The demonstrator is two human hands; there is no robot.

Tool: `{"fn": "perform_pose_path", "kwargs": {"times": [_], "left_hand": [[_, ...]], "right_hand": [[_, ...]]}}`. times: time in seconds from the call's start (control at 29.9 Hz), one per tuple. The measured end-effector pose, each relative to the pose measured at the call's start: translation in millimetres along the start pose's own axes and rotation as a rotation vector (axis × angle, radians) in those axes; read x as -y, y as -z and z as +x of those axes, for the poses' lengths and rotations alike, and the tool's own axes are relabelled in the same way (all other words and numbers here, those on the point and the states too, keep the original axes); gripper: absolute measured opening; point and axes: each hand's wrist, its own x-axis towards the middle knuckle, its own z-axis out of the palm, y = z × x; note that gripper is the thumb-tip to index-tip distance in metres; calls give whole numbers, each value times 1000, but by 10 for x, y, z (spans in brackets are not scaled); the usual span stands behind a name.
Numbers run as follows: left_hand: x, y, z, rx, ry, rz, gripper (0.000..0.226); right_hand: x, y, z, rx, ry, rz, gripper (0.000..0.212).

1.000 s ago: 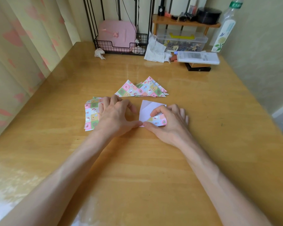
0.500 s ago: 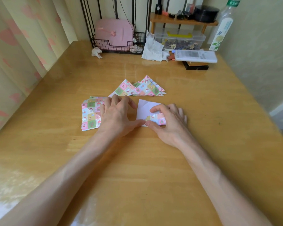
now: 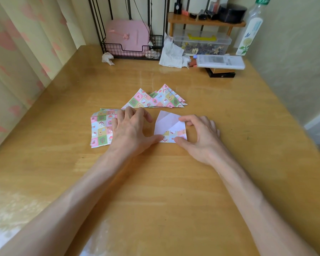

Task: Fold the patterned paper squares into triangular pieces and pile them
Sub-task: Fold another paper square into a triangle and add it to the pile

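White backing faces up on the half-folded square [image 3: 165, 122] between my hands, with a strip of the pink-and-green check showing along its near edge. My left hand [image 3: 129, 130] lies fairly wide: the thumb presses straight down on the sheet's near left corner, while the fingers rest spread over the stack of flat squares [image 3: 100, 130] just beside it. My right hand [image 3: 201, 137] is narrow, arched over the sheet's right edge, with the thumb on the near edge and the curled forefinger on the far right corner, so the paper is held between them against the bench [image 3: 155, 182].

I judge this to be mid-fold on one piece. One flap seems already turned in, to go by the diagonal crease across the white, but the shape is not yet a triangle. The next move calls for keeping the left corner pinned while the right side is brought over to meet the crease, edges matched before I flatten it. This thin paper will skew if either thumb slips.

Just beyond my hands lies the pile of triangles [image 3: 155, 100], several finished pieces overlapping loosely. Along the back of the bench stand a wire rack [image 3: 131, 50] holding a pink case [image 3: 127, 36], a crumpled tissue [image 3: 171, 54] and a clear plastic box [image 3: 201, 43].
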Motion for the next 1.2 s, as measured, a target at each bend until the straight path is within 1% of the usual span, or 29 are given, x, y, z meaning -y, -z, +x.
{"fn": "perform_pose_path", "kwargs": {"times": [0.17, 0.3, 0.43, 0.54, 0.67, 0.8, 0.87, 0.94, 1.04, 1.1, 1.2], "left_hand": [[7, 6, 0, 11, 2, 0, 56], [7, 5, 4, 27, 8, 6, 56], [15, 9, 7, 38, 9, 1, 55], [13, 14, 11, 51, 12, -2, 54], [23, 13, 13, 47, 13, -4, 55], [23, 0, -3, 31, 19, 7, 56], [18, -6, -6, 14, 31, 18, 59], [5, -25, 4, -2, 60, -23, 64], [-40, -93, -5, -26, 79, -59, 79], [-75, -142, -28, -54, 49, -35, 86], [-109, -173, -36, -92, -10, 35, 88]], "right_hand": [[19, 11, 4, 27, -10, -32, 46], [-10, 75, 9, 67, -37, 68, 47], [-6, 94, 19, 90, -50, 76, 51], [-33, 124, 41, 108, -80, 167, 56], [1, 147, 39, 131, -72, 69, 55], [28, 176, 51, 154, -73, 63, 55], [33, 182, 47, 154, -72, 63, 54], [36, 181, 43, 150, -66, 67, 53], [26, 174, 43, 145, -58, 82, 52], [19, 177, 42, 152, -59, 87, 51], [10, 162, 48, 156, -71, 115, 48]]}}
